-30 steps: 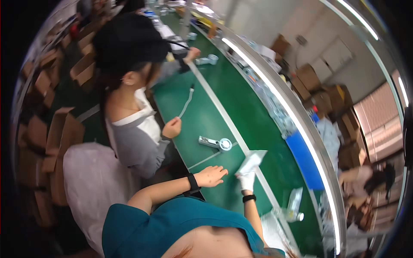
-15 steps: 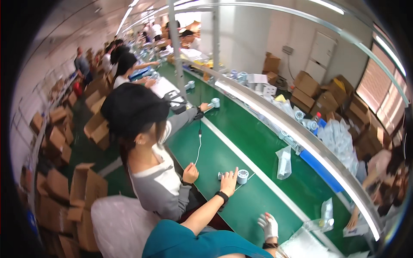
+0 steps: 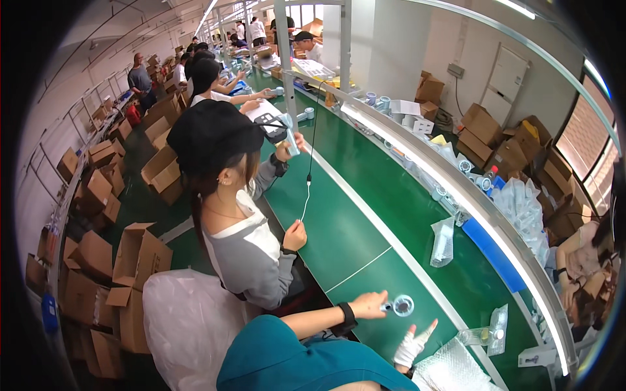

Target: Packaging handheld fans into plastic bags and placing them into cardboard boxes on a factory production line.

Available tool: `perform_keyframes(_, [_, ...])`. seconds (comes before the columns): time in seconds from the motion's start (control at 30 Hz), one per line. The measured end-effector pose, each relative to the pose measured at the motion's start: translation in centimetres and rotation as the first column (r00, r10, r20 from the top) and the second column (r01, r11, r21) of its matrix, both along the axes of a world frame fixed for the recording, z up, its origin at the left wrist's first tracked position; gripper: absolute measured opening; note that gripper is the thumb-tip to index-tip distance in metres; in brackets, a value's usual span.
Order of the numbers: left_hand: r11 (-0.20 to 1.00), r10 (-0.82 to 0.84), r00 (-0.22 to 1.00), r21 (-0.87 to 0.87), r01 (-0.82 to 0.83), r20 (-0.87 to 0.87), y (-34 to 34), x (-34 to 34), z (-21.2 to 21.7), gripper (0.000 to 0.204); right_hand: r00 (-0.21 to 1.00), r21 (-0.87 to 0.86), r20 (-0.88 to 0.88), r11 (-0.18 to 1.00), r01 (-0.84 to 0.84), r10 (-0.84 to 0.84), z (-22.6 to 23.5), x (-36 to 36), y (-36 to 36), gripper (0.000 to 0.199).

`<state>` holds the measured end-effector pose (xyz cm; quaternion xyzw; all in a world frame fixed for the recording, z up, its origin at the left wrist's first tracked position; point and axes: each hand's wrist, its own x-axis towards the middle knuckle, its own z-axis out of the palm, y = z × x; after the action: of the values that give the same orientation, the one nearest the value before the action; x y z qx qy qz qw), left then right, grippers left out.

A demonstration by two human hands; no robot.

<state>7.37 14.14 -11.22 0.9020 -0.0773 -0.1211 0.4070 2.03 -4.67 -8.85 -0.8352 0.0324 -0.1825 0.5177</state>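
And the left hand (image 3: 368,305) has swept the fan (image 3: 403,305) along the worktop (image 3: 342,234), gripping its handle, within reach of the right hand (image 3: 412,347), gloved, empty, fingers spread!

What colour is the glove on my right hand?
White; the glove shows best in the head view.
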Motion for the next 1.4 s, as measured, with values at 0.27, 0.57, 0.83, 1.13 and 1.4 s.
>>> perform_keyframes(0.27, [0.979,-0.205,0.974,0.022,0.204,0.095,-5.5,-2.7,3.2,0.043,0.981,-0.775,0.099,0.631,-0.029,0.167,6.2,5.6,0.3,0.067])
perform_keyframes(0.57, [0.978,-0.160,0.980,-0.118,0.173,0.115,-7.6,-2.1,4.5,0.037,0.981,-0.717,0.157,0.696,0.036,0.111,7.8,7.8,-2.9,0.067])
perform_keyframes(0.83, [0.950,-0.285,0.950,-0.092,0.297,0.126,-11.6,-2.4,4.7,0.035,0.986,-0.772,0.166,0.621,0.136,-0.010,8.5,5.4,-6.1,0.071])
perform_keyframes(1.13, [0.970,-0.165,0.979,-0.162,0.183,0.119,-13.6,-0.5,4.5,0.035,0.998,0.645,-0.043,0.764,-0.003,0.041,1.6,2.5,-10.2,0.091])
perform_keyframes(1.4, [0.790,-0.471,0.853,-0.323,0.521,0.225,-15.4,-0.1,6.1,0.069,0.996,0.908,-0.088,0.411,0.080,0.001,2.3,0.6,-9.6,0.049])
